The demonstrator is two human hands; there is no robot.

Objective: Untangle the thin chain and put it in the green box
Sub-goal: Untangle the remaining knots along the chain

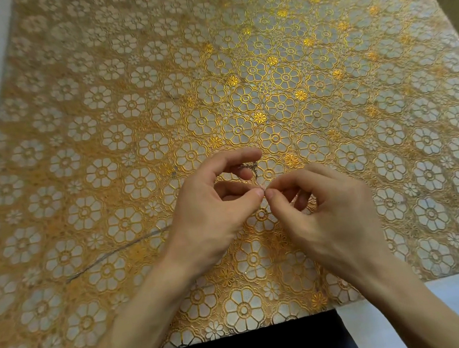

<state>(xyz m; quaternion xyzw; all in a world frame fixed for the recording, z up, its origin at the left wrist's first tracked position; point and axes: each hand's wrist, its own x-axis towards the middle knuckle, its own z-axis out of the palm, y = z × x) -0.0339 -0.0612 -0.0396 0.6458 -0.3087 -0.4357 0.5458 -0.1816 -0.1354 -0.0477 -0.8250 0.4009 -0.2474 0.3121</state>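
Observation:
A thin dark chain hangs in a small tangle just above the table, between my two hands. My left hand pinches it between thumb and fingertips, and a strand runs up by its index finger. My right hand pinches the same chain at the point where the fingertips of both hands meet. Most of the chain is hidden by my fingers. No green box is in view.
The table is covered by a gold and white flower-patterned cloth. A long dark crease or scratch crosses the cloth at the left. The near table edge is by my forearms, with a white wall at the left.

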